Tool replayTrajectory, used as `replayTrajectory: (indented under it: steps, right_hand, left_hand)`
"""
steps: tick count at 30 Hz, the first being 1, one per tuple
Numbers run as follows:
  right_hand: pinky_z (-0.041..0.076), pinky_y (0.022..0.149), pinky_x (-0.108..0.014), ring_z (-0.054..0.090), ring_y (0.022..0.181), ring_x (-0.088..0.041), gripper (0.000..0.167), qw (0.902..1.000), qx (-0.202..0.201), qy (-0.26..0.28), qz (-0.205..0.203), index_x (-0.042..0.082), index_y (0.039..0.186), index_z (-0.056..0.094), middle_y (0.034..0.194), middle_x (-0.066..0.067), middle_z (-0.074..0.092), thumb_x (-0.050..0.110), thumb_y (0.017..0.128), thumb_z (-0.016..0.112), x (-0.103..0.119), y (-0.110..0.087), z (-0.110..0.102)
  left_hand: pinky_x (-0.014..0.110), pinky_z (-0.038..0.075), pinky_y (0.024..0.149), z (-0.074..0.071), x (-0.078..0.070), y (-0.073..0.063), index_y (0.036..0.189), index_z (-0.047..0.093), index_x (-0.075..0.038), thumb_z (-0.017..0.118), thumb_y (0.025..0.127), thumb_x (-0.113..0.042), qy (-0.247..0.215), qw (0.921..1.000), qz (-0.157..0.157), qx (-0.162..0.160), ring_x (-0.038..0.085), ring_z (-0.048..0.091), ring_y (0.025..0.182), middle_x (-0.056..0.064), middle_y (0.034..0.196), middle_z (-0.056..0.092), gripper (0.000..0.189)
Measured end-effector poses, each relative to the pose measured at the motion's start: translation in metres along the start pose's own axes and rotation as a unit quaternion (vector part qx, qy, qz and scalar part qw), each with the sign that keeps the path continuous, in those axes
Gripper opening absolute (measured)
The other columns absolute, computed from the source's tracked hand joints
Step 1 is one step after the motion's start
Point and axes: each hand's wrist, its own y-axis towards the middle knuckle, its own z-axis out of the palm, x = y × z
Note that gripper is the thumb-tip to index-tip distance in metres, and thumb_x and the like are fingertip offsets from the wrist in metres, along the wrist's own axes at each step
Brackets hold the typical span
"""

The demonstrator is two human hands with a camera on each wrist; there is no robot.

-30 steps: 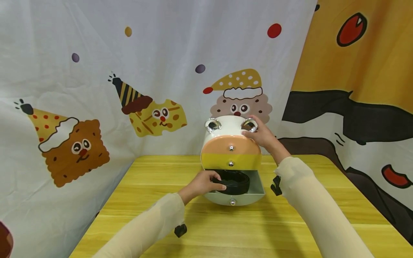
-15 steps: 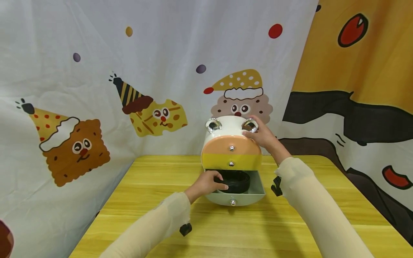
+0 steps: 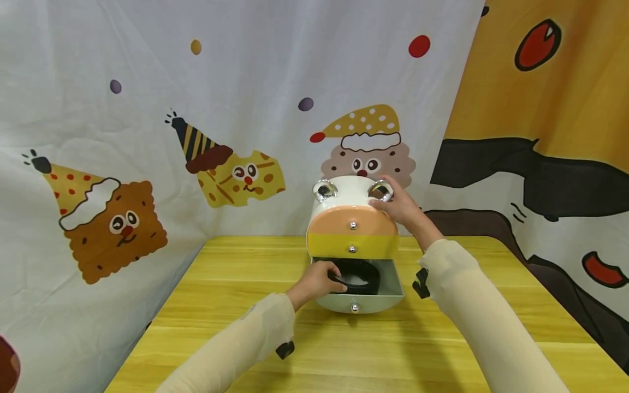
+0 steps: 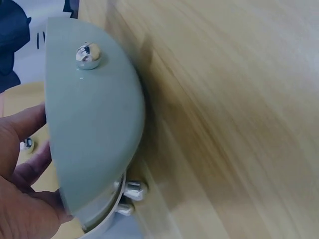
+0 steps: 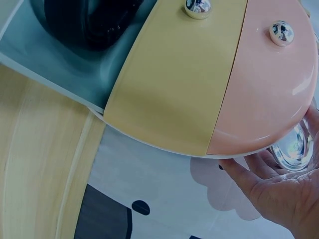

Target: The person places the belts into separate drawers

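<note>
A small frog-faced drawer box (image 3: 344, 190), white on top with silver eyes, stands on the table. Its pale green bottom drawer (image 3: 361, 303) is pulled out. Inside that drawer is a black belt coiled into a ring (image 3: 372, 285), also seen as a dark band (image 5: 72, 25) in the right wrist view. My left hand (image 3: 315, 282) pinches the coil's left side, thumb in front. In the left wrist view the drawer front hides the belt from that hand (image 4: 22, 199). My right hand (image 3: 400, 206) grips the box top around the right silver eye (image 5: 294, 149).
The orange drawer (image 3: 371, 218) and yellow drawer (image 3: 378, 245) above are closed, each with a silver knob. A wood-grain table (image 3: 245, 262) lies under everything. A white cloth with cartoon prints (image 3: 255, 60) hangs close behind the box.
My left hand has shifted slightly right with the belt. The coil has tipped, so the drawer bottom shows through its middle. My right hand stays on the box.
</note>
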Motion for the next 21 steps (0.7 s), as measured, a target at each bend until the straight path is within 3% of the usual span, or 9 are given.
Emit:
replayTrajectory:
  steps: [4, 9, 15, 21]
  right_hand:
    - [0.027, 0.111, -0.061, 0.032, 0.139, -0.042, 0.07, 1.0, 0.001, 0.0, -0.002, 0.023, 0.155, 0.024, 0.155, -0.019, 0.033, 0.017, 0.098, 0.065, 0.001, -0.001, 0.0]
    - [0.03, 0.109, -0.061, 0.033, 0.138, -0.043, 0.07, 1.0, -0.003, -0.004, -0.005, 0.023, 0.155, 0.024, 0.154, -0.02, 0.033, 0.018, 0.098, 0.065, 0.001, -0.002, 0.0]
    - [0.031, 0.109, -0.06, 0.035, 0.137, -0.042, 0.071, 1.0, -0.004, -0.005, -0.003, 0.024, 0.155, 0.023, 0.154, -0.021, 0.033, 0.019, 0.098, 0.065, 0.0, -0.002, 0.001]
    - [0.03, 0.11, -0.06, 0.034, 0.138, -0.042, 0.07, 1.0, -0.005, -0.005, -0.006, 0.023, 0.155, 0.024, 0.153, -0.021, 0.034, 0.018, 0.098, 0.064, 0.0, -0.001, 0.001]
  left_hand:
    - [0.035, 0.05, 0.076, -0.004, -0.001, 0.0, 0.102, 0.067, -0.006, 0.083, 0.082, -0.016, -0.016, 0.9996, 0.017, -0.014, 0.018, 0.055, 0.084, 0.014, 0.107, 0.066, 0.028]
    - [0.037, 0.049, 0.078, -0.009, -0.003, 0.0, 0.107, 0.069, -0.006, 0.082, 0.083, -0.019, -0.024, 0.999, 0.026, -0.028, 0.022, 0.056, 0.088, 0.012, 0.108, 0.067, 0.03]
    - [0.048, 0.049, 0.09, -0.016, -0.005, -0.006, 0.114, 0.068, -0.007, 0.08, 0.086, -0.024, -0.061, 0.9975, 0.018, -0.029, 0.037, 0.059, 0.11, 0.017, 0.121, 0.064, 0.035]
    - [0.048, 0.05, 0.092, -0.022, -0.005, -0.012, 0.119, 0.067, -0.011, 0.078, 0.087, -0.031, -0.075, 0.9966, 0.008, -0.032, 0.035, 0.058, 0.114, 0.016, 0.127, 0.062, 0.039]
